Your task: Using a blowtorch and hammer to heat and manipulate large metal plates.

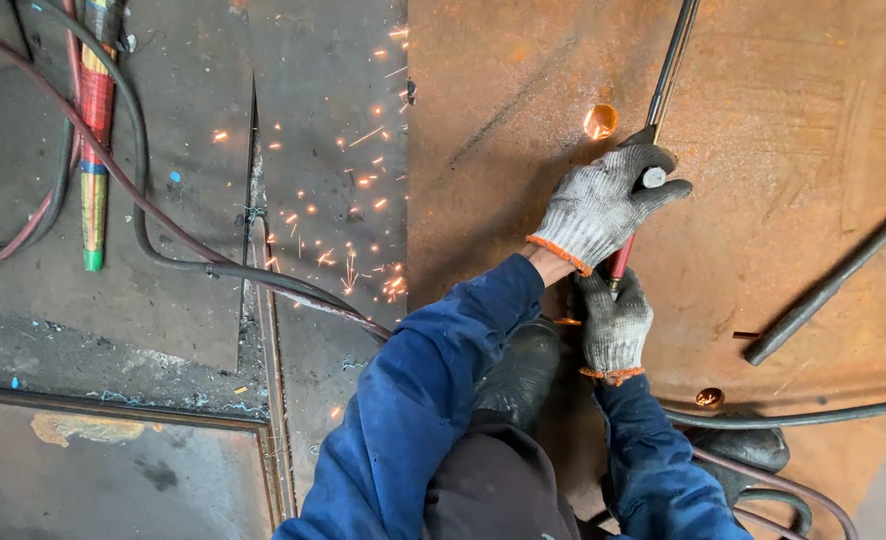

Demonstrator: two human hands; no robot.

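A person in blue sleeves and grey knit gloves holds a cutting torch [663, 75] over a rusty steel plate [783, 150]. The left hand [603, 205] wraps its fingers around the torch near its valve; the right hand [615, 325], at 6 o'clock from it, grips the red handle. A glowing hole [600, 121] lies at 11 o'clock of the left hand, and sparks [348, 215] scatter at 9 o'clock.

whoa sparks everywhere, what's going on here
A person in blue sleeves and grey work gloves holds a long cutting torch over a rusty steel plate. The left hand grips it further up, the right hand nearer the body. A round hole glows orange by the torch, and sparks scatter left across the floor. Hoses trail past, and a dark bar lies on the plate.
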